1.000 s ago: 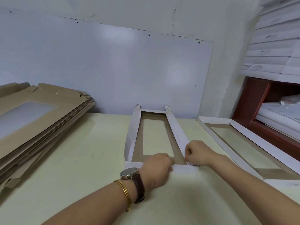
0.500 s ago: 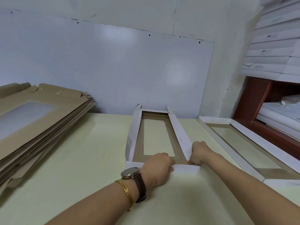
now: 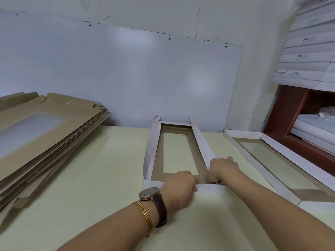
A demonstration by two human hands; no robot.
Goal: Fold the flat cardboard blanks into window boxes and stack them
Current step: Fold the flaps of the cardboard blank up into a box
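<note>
box: half-folded box [image 3: 151, 147] sits mid-desk, long axis running away from the person; white outside, brown inside, window in the base; both long side walls up, leaning slightly outward; far end flap low, near end wall raised
left hand: left hand [image 3: 178, 185] fingers curled over the top edge of the near end wall, gripping it; fingertips hidden inside the box
right hand: right hand [image 3: 222, 169] curled into a fist at the near right corner, gripping the near end of the right side wall; what the fingertips do underneath, cannot tell
hands relation: close together, not clearly touching
blanks: stack of flat blanks [image 3: 45, 134] at the left on the desk, brown side up, window visible in the top one, edges fanned
folded box: finished box [image 3: 282, 151] right of the half-folded one, apart from it, open side up
desk: pale yellow-green desk [image 3: 90, 178] carries all of it
wrist: watch [image 3: 149, 193] and gold bangles [image 3: 145, 216] on the left wrist
background: white wall panel [image 3: 126, 78] behind the desk; red-brown shelf [image 3: 282, 115] at right, white boxes [image 3: 308, 51] stacked above it
</note>
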